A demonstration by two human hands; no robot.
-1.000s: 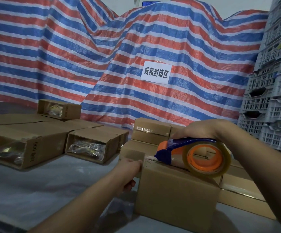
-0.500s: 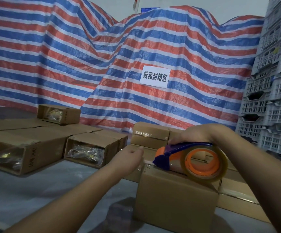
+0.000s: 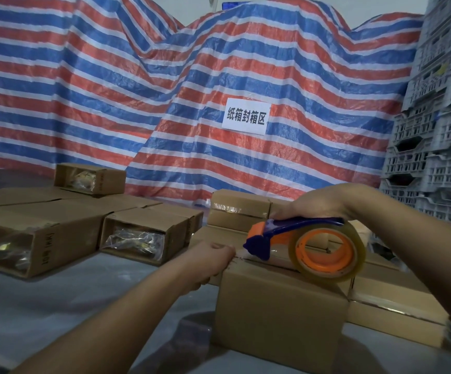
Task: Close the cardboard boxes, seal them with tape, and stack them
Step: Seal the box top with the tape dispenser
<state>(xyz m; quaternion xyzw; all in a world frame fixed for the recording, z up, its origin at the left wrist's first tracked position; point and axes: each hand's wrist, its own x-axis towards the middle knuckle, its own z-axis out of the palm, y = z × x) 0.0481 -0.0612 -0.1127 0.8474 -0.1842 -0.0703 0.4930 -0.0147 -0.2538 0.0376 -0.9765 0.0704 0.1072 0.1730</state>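
Open boxes (image 3: 143, 236) hold bagged goods (image 3: 134, 240)

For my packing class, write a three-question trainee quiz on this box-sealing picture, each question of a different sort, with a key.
1. True or false: the right hand grips the tape dispenser on top of the near box.
2. Where is the left hand?
A. at the near box's top left edge, by the tape end
B. inside an open box
C. on the grey crates
3. Fill in: the open boxes on the left show their contents wrapped in clear ______.

Key: 1 true; 2 A; 3 plastic.
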